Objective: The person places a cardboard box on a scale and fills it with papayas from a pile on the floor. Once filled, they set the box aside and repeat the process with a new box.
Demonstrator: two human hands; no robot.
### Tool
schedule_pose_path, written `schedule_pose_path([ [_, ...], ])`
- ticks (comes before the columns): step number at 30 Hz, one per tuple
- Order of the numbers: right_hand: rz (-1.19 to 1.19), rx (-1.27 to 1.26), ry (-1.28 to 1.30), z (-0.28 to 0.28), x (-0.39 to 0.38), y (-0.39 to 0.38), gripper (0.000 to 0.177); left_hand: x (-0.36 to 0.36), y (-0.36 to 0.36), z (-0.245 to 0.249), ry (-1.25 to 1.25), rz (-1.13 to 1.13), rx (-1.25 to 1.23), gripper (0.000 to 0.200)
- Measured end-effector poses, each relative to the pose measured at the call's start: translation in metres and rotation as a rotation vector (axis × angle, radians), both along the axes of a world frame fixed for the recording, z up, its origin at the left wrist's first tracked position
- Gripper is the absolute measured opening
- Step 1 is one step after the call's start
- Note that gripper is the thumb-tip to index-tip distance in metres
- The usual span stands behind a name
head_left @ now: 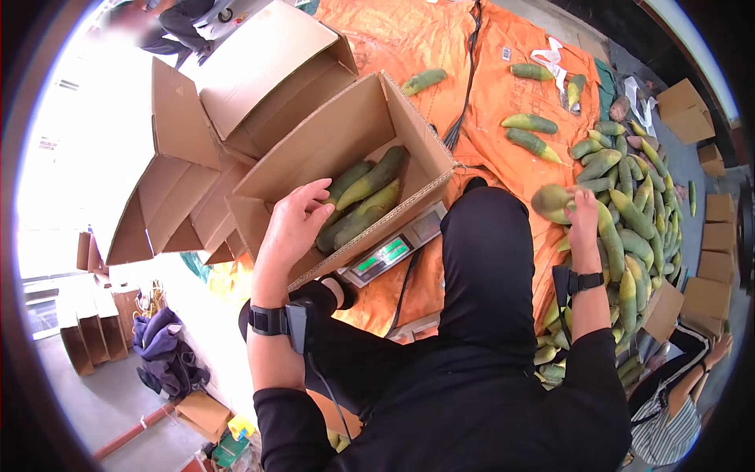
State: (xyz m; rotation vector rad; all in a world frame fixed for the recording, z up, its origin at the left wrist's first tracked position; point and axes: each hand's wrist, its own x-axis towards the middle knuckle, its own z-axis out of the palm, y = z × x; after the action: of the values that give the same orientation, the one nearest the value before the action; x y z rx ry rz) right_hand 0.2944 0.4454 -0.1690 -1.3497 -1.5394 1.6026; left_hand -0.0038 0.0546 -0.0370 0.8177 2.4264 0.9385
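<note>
An open cardboard box (311,169) sits tilted on a digital scale (383,258) with a lit green display. Inside it lie several green radishes (377,177). My left hand (295,216) reaches over the box's near rim, its fingers apart beside the radishes, holding nothing. Off to the right, my right hand (583,214) is closed on the end of a thick green radish (553,203), at the edge of a big pile of radishes (633,208). The fingertips of that hand are partly hidden.
More open boxes (271,71) stand at the upper left. An orange tarp (472,86) with a few loose radishes and a black cable (465,94) covers the floor. A person in a striped top (668,433) is at the lower right; another person (177,23) is at the upper left.
</note>
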Motion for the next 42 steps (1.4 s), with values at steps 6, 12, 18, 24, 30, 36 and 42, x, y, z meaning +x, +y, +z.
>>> schedule_pose_path([
  [6,0.292,0.243,0.404,0.158,-0.072,-0.062,0.021,0.005,0.002,0.010,0.054,-0.001,0.077,0.054],
  [12,0.621,-0.017,0.797,0.209,-0.137,-0.131,0.021,0.018,0.010,0.027,0.309,-0.022,0.176,0.090],
  [18,0.839,-0.504,0.671,0.165,-0.180,-0.216,0.020,0.022,-0.002,0.024,-0.013,-0.037,0.433,0.086],
  [24,0.769,-0.185,0.607,0.154,-0.166,-0.202,0.017,0.019,-0.006,0.013,0.026,-0.123,0.236,0.074],
  [30,0.543,0.184,0.435,0.126,-0.120,-0.137,0.026,0.007,0.000,-0.001,0.285,-0.097,-0.185,0.071],
  [36,0.356,0.216,-0.078,0.003,-0.020,-0.063,0.015,-0.005,-0.003,-0.026,0.329,-0.055,-0.515,0.068],
  [42,0.156,0.226,-0.770,-0.156,0.152,-0.026,0.019,-0.025,-0.016,-0.034,0.198,0.120,-0.409,0.058],
])
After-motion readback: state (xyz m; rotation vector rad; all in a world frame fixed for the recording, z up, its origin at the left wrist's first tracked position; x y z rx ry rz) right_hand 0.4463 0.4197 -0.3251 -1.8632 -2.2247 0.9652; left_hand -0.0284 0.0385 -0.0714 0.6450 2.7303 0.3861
